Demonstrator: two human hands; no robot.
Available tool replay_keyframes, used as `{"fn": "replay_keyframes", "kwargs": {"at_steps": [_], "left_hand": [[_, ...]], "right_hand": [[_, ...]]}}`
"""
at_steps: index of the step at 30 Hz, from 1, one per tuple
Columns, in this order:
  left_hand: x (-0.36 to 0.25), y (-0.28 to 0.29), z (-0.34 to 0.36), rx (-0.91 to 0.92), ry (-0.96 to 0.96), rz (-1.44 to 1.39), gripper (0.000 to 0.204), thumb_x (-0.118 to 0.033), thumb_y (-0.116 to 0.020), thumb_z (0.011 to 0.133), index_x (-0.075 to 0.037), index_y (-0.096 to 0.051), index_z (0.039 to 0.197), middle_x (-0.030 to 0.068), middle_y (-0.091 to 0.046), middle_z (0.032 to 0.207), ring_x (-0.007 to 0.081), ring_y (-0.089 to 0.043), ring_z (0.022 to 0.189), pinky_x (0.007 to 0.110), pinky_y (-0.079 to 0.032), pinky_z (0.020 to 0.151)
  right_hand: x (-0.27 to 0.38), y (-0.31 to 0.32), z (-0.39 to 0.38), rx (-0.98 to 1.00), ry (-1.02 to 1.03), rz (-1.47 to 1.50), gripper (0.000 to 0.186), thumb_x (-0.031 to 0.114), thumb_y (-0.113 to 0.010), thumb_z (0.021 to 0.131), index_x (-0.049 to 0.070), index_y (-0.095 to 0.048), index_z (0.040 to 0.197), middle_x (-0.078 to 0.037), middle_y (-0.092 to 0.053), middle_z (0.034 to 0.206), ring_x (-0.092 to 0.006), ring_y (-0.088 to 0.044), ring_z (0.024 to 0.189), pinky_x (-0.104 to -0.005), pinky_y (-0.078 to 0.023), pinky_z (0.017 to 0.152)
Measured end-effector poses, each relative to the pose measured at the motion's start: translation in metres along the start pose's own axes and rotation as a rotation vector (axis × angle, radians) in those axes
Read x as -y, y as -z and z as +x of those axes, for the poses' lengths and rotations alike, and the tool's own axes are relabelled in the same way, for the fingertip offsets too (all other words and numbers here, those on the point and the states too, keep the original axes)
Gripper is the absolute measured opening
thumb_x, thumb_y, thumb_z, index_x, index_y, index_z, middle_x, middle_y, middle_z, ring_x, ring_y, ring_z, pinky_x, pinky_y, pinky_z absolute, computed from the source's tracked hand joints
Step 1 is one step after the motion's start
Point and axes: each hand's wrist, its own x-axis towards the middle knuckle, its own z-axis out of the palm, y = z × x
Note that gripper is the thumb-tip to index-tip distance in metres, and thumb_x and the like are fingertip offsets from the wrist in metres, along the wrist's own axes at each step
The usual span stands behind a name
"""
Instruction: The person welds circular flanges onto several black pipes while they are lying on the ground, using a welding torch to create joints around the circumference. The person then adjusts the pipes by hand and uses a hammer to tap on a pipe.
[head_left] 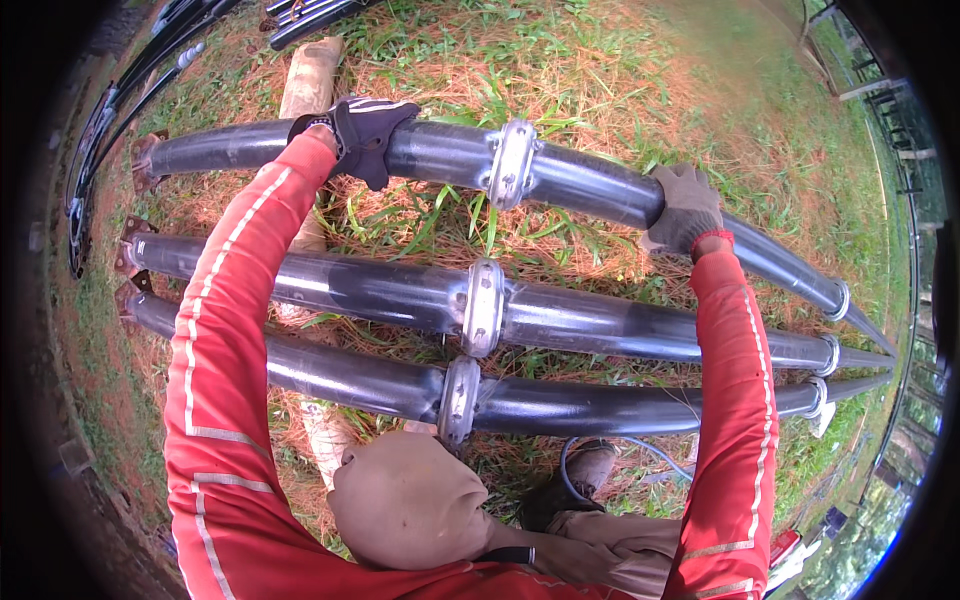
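One dark-gloved left hand grips a glossy black, tapering metal pole, half-curled over its top, and the grey-gloved right hand wraps around it past a silver, ring-shaped collar. The gripped pole lies beyond two similar black poles, crossing over a pale, round wooden log.

I can read no text, number or sign on anything around me. Near the left end of the middle pipe I see a small pale mark, too tiny for me to make out as letters or figures. The red thing at my lower right is too small for me to tell whether it bears lettering.
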Motion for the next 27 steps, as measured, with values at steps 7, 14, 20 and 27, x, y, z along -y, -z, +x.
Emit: {"fn": "replay_keyframes", "kwargs": {"at_steps": [7, 14, 20, 27], "left_hand": [[-0.028, -0.034, -0.038, -0.278, 0.014, 0.053, 0.080, -0.022, -0.086, 0.075, -0.004, -0.062, 0.149, 0.0168, -0.076, 0.118, 0.0393, -0.073, 0.107, 0.055, -0.052, 0.098], [-0.054, -0.065, -0.076, -0.620, 0.044, 0.293, 0.082, -0.019, -0.083, 0.074, -0.002, -0.061, 0.151, 0.0174, -0.071, 0.120, 0.0393, -0.068, 0.112, 0.058, -0.046, 0.103], [-0.022, -0.013, -0.051, -0.173, -0.071, 0.028, 0.116, -0.032, -0.100, 0.056, -0.007, -0.055, 0.160, 0.0170, -0.074, 0.119, 0.0443, -0.070, 0.108, 0.054, -0.055, 0.096], [-0.023, -0.028, -0.055, -0.004, 0.000, -0.027, 0.097, -0.032, -0.098, 0.061, -0.006, -0.062, 0.148, 0.0199, -0.077, 0.121, 0.0448, -0.075, 0.110, 0.056, -0.058, 0.096]], "right_hand": [[0.009, -0.051, -0.030, -0.244, -0.018, 0.126, 0.085, 0.027, -0.094, 0.066, 0.022, -0.064, 0.145, -0.013, -0.068, 0.146, -0.0396, -0.065, 0.136, -0.0591, -0.048, 0.116], [0.031, -0.024, -0.071, -0.256, -0.060, 0.117, 0.086, 0.024, -0.089, 0.073, 0.024, -0.060, 0.153, -0.013, -0.062, 0.155, -0.0416, -0.059, 0.145, -0.0591, -0.045, 0.118], [0.007, -0.034, -0.045, -0.124, -0.070, 0.109, 0.090, 0.023, -0.086, 0.073, 0.022, -0.058, 0.158, -0.015, -0.067, 0.148, -0.0395, -0.063, 0.144, -0.0600, -0.048, 0.119], [0.024, -0.038, -0.047, -0.072, -0.063, 0.074, 0.084, 0.019, -0.083, 0.075, 0.015, -0.055, 0.154, -0.015, -0.070, 0.143, -0.0392, -0.066, 0.138, -0.0584, -0.049, 0.117]]}}
